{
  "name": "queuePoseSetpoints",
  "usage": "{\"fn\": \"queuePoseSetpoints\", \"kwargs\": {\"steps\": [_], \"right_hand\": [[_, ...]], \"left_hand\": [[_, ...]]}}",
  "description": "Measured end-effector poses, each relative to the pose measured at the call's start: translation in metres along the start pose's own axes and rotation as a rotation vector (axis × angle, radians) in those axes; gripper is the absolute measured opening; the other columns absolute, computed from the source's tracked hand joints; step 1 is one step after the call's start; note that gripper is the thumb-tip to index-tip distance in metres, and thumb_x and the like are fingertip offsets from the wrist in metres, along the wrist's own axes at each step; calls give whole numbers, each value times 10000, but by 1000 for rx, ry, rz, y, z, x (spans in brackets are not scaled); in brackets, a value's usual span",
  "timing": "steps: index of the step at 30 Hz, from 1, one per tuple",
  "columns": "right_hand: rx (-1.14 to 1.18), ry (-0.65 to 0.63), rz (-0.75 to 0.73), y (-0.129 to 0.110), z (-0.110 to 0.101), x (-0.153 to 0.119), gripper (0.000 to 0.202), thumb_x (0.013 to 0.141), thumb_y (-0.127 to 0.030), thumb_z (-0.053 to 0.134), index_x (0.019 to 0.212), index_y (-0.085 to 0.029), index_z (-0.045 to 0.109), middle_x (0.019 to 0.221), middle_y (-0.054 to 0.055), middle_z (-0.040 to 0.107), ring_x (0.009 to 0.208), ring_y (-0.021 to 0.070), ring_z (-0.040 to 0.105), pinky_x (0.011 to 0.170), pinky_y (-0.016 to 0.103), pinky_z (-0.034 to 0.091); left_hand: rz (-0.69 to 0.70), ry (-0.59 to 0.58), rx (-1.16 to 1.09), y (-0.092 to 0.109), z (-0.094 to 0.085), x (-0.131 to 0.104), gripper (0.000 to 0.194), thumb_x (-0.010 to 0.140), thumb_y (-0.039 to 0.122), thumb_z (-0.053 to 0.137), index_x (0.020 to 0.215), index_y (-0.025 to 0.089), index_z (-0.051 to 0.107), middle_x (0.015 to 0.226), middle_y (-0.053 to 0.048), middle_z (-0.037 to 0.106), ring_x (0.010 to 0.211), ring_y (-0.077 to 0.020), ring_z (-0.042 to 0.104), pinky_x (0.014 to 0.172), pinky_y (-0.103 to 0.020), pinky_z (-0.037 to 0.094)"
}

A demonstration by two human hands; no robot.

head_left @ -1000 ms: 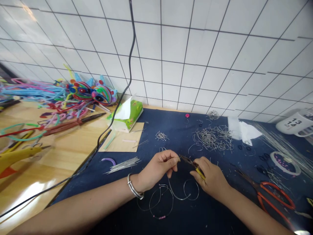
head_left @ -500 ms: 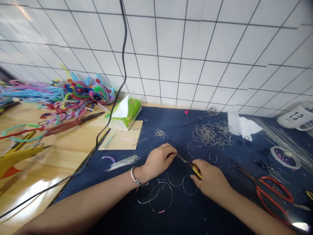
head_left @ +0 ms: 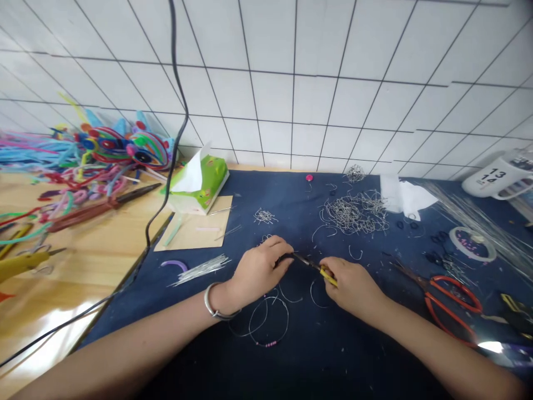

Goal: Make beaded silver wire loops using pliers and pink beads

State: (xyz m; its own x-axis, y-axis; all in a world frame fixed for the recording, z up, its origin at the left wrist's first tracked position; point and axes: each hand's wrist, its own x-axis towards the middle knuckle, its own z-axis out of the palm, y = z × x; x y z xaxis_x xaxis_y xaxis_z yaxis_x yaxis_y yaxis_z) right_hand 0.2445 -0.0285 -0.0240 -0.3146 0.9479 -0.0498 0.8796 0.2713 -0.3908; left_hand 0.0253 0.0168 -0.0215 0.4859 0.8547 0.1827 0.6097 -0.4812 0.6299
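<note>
Pliers (head_left: 328, 275): gripped by right hand (head_left: 353, 286); left hand (head_left: 263, 269) curled at tip, grasp indiscernible. Laid right of pliers: scissors (head_left: 426, 286); beyond: wires (head_left: 353, 214).

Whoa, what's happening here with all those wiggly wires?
The person's right hand holds yellow-handled pliers, their tips up against the left hand. What the left hand may hold is too small to tell. Nearer the person, a pink-beaded wire loop lies on the dark blue cloth; farther back is a tangled heap of bent wires.

Yellow-handled pliers (head_left: 325, 273) aslant over blue cloth (head_left: 325, 350), pointed leftward
</note>
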Motion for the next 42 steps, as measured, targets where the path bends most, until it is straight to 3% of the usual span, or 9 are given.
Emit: {"fn": "queuePoseSetpoints", "kwargs": {"steps": [4, 6, 8, 11, 15, 21, 26, 34, 42], "right_hand": [[134, 44, 61, 2, -9, 6, 234, 731, -160, 477, 949, -200, 551, 819, 15, 626, 692, 143, 580, 615, 245, 420], [203, 91, 113, 2, -12, 8, 210, 738, -180, 474, 929, -208, 556, 791, 7, 623, 683, 143, 579, 603, 243, 424], [275, 158, 156, 0, -14, 8, 199, 740, -193, 473, 920, -206, 557, 782, 9, 622, 692, 145, 583, 619, 249, 437], [399, 224, 187, -8, -15, 6, 211, 728, -192, 484, 925, -199, 556, 827, 21, 630, 721, 146, 599, 665, 260, 459], [578, 203, 206, -23, -19, 2, 209, 715, -184, 490, 915, -195, 549, 811, 22, 635, 688, 137, 609, 651, 256, 481], [624, 221, 218, -33, -23, -2, 192, 706, -185, 502, 894, -193, 543, 753, 8, 617, 647, 129, 598, 618, 245, 484], [629, 190, 173, -29, -20, -4, 214, 709, -161, 482, 913, -202, 532, 744, -8, 603, 635, 115, 584, 602, 226, 473], [688, 147, 155, -28, -19, -3, 207, 709, -165, 484, 910, -193, 525, 794, 7, 611, 684, 122, 597, 646, 237, 482], [541, 146, 54, -25, -16, -6, 200, 736, -148, 466, 917, -200, 531, 776, -2, 607, 665, 112, 574, 632, 228, 455]], "left_hand": [[-164, 128, -199, 0, -8, 2, 336, 790, 259, 543, 1117, 208, 481, 952, -37, 566, 581, -91, 484, 547, -240, 437], [-235, 118, -318, 3, -11, 2, 283, 791, 270, 541, 1060, 196, 497, 909, -30, 567, 579, -88, 472, 524, -225, 414], [-275, 7, -468, 9, -10, 1, 193, 796, 282, 533, 964, 188, 529, 813, -9, 561, 596, -92, 480, 533, -218, 411], [-357, -275, -758, 22, -4, -4, 161, 801, 288, 526, 915, 175, 547, 793, -4, 565, 563, -76, 487, 533, -215, 411], [-411, -311, -952, 34, 2, -9, 160, 781, 279, 560, 890, 163, 550, 823, -15, 585, 514, -49, 472, 464, -179, 349], [-435, -250, -1102, 36, -1, -11, 212, 822, 352, 520, 867, 152, 574, 777, -25, 612, 457, -38, 448, 404, -169, 249], [-423, -322, -1156, 34, -3, -13, 233, 823, 340, 535, 954, 158, 599, 728, -26, 625, 463, -51, 482, 429, -177, 284], [-341, -337, -1132, 30, -5, -10, 141, 797, 258, 586, 846, 138, 639, 704, -38, 667, 702, -120, 576, 722, -252, 408], [-393, -453, -1140, 29, -6, -9, 119, 811, 243, 558, 843, 145, 618, 707, -42, 670, 623, -110, 566, 578, -216, 369]]}}
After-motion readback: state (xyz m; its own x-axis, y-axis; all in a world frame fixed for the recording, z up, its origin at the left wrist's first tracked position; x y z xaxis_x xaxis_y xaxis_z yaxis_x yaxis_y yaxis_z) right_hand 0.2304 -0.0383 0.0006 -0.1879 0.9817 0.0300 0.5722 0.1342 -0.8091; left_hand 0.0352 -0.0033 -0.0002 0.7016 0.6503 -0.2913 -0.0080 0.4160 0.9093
